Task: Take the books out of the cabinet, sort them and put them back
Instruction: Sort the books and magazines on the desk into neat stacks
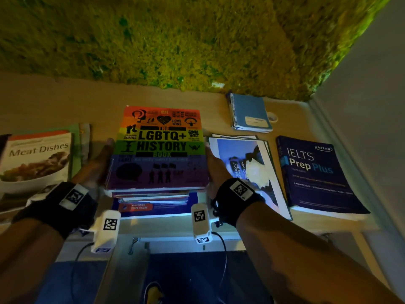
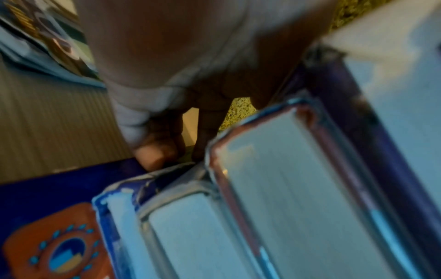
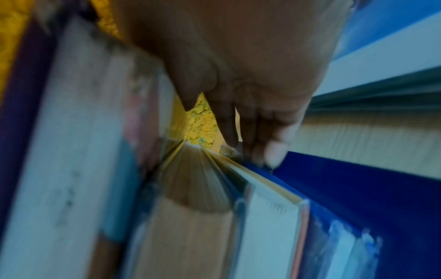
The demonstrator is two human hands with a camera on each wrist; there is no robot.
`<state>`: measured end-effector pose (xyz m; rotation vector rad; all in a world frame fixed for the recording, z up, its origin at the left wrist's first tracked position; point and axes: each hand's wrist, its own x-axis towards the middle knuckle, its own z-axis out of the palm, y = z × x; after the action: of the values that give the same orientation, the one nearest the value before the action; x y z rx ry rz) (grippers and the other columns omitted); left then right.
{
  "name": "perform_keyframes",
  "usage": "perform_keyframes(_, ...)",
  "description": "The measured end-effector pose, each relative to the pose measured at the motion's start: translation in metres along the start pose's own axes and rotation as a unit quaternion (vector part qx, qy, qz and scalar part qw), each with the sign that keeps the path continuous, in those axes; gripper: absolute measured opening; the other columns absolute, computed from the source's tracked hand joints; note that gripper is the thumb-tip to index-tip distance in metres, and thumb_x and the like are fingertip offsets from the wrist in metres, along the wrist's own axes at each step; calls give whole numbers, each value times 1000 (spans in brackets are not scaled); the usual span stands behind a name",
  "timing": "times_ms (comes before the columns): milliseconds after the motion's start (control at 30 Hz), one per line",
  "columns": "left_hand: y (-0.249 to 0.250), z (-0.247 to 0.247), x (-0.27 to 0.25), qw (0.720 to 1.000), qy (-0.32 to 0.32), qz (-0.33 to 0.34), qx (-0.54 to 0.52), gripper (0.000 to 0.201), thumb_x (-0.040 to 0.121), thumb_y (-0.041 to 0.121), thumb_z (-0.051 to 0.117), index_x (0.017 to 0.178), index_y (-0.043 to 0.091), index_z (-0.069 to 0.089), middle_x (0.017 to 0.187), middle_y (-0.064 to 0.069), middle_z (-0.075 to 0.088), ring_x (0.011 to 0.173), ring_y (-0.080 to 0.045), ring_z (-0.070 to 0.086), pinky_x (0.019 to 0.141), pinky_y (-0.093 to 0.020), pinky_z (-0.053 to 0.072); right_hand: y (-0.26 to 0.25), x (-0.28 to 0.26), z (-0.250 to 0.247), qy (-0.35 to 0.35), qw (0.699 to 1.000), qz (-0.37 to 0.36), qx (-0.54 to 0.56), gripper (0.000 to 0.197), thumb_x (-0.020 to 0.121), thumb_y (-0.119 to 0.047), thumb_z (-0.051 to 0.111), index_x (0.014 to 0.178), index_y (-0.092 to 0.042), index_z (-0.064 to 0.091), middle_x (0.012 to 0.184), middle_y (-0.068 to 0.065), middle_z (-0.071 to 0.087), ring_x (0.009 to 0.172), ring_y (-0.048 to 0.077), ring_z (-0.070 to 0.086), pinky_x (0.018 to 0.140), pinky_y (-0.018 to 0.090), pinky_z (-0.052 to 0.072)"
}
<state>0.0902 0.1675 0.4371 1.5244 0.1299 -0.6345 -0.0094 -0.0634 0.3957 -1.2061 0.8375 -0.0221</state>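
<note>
A stack of several books (image 1: 153, 197) stands in the middle of the wooden top, with the rainbow "LGBTQ+ History Book" (image 1: 162, 148) uppermost and a wide blue book (image 1: 157, 208) at the bottom. My left hand (image 1: 99, 163) lies flat against the stack's left side and my right hand (image 1: 215, 166) against its right side, fingers straight. In the left wrist view my fingers (image 2: 152, 151) reach down beside the page edges (image 2: 286, 188) to the blue cover (image 2: 47, 226). In the right wrist view my fingertips (image 3: 272, 152) touch the blue cover (image 3: 358, 198).
A "Meat Dishes" cookbook (image 1: 37, 159) lies at the left on other books. To the right are a glossy booklet (image 1: 247, 170), "IELTS Prep Plus" (image 1: 315, 172), a blue spiral notebook (image 1: 249, 113) and a tape roll (image 1: 272, 117). A mossy green wall (image 1: 175, 40) stands behind; a white wall (image 1: 372, 106) closes off the right.
</note>
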Motion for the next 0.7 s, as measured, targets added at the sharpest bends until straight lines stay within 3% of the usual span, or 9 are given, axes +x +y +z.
perform_keyframes(67,3,1,-7,999,-21,-6,-28,45,97,55,42,71,43,77,84,6,78,63,-6,73,72,-34,51,1,-7,0,-76,994,10,81,70,93,-73,47,133,-19,67,135,22,64,125,42,60,112,62,41)
perform_keyframes(167,12,9,-14,1000,-9,-20,-16,34,100,54,35,83,40,61,63,10,72,47,-6,68,59,-31,53,1,-11,-1,-170,977,20,125,73,93,-74,45,146,-24,55,144,15,60,134,36,56,116,63,37)
perform_keyframes(233,12,12,-18,999,-36,-23,-30,30,100,54,33,93,40,58,77,5,77,53,-8,71,55,-27,56,0,-13,0,-202,973,11,108,73,88,-73,57,144,-27,57,141,13,63,130,35,60,113,63,40)
perform_keyframes(300,8,10,-19,994,-79,-31,-64,45,93,64,44,115,35,68,121,-11,70,91,-23,75,90,-43,55,1,-13,1,-211,973,7,90,75,83,-72,66,144,-30,57,138,11,66,127,34,63,111,61,44)
perform_keyframes(333,6,8,-19,992,-82,-36,-86,50,89,66,49,120,33,70,131,-14,65,103,-28,72,100,-51,49,1,-12,1,-209,974,10,85,76,81,-72,69,144,-30,56,138,10,66,127,33,63,111,60,44)
perform_keyframes(367,3,6,-17,991,-83,-28,-104,46,89,65,50,113,34,74,130,-12,66,105,-29,71,99,-50,51,2,-14,0,-212,973,7,90,75,82,-70,69,144,-29,56,138,10,66,127,33,63,111,59,45)
perform_keyframes(433,0,4,-23,994,-53,-27,-90,39,92,60,48,87,39,81,113,-6,74,93,-22,75,81,-39,60,1,-16,1,-226,967,7,119,66,90,-63,64,143,-25,58,138,12,66,127,35,63,110,59,45)
perform_keyframes(567,-11,-7,-35,990,-81,-48,-107,57,85,69,56,125,31,68,129,-12,66,120,-35,62,108,-59,40,-3,-24,9,-242,958,9,157,57,98,-53,55,144,-19,58,136,14,66,125,37,63,107,60,47)
perform_keyframes(700,-10,-23,-44,976,-85,-22,-201,48,95,52,48,118,18,73,129,-16,66,116,-35,64,103,-55,46,-7,-28,31,-266,951,10,157,52,100,-50,52,140,-18,60,133,16,68,122,39,65,106,61,47)
